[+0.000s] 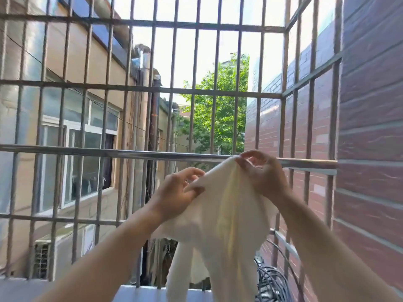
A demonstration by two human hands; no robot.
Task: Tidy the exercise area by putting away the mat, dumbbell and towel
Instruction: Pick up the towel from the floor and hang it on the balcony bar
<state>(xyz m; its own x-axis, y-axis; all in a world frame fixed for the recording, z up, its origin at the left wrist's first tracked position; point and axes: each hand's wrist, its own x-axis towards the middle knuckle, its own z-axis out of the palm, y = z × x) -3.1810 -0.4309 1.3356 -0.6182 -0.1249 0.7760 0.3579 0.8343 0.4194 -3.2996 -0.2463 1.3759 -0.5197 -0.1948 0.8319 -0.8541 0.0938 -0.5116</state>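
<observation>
So, holding up a soft white cloth towel (218, 219) in the lower middle of the frame, right in front of a cage of grey metal window bars (153, 118). Pinching a fold on the towel's left side with the left hand (176, 192), curling thumb and fingers into the fabric. Gripping the bunched top of the towel with the right hand (261, 173), a bit higher and further right, squeezing it between thumb and fingertips right up at a shiny horizontal steel rail (109, 152) crossing the middle of the frame. Honestly failing to make out real contact with that rail versus just hanging in front of it. Letting the rest of the towel drop in loose folds toward the bottom edge, covering part of a pale ledge (135, 295) down there. Looking out past the bars at a beige building with white-framed windows (76, 149) on the left, a leafy green tree (220, 110) in the centre, and a red brick wall (370, 138) filling the right side. Also catching a boxy outdoor air-conditioner unit (65, 249) at lower left and a messy coil of dark cables (272, 282) at lower right, just beside the hanging towel.
</observation>
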